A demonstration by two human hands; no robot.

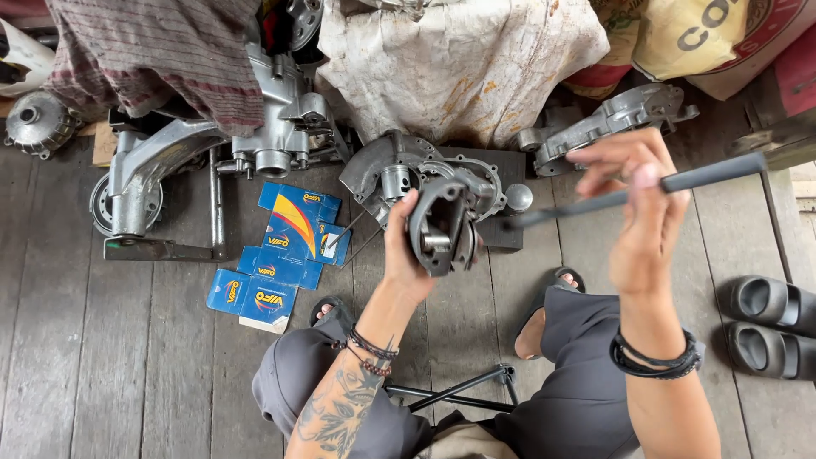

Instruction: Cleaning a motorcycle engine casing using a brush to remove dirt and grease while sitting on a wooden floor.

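The grey metal engine part sits gripped in the left hand, while the right hand pinches a long dark rod beside it.

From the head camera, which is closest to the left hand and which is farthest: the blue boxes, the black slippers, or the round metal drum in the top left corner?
From the left hand:
1. The blue boxes, on the floor just to its left.
2. The black slippers, far across at the right edge.
3. The round metal drum, up in the far left corner.
The last two are nearly equal.
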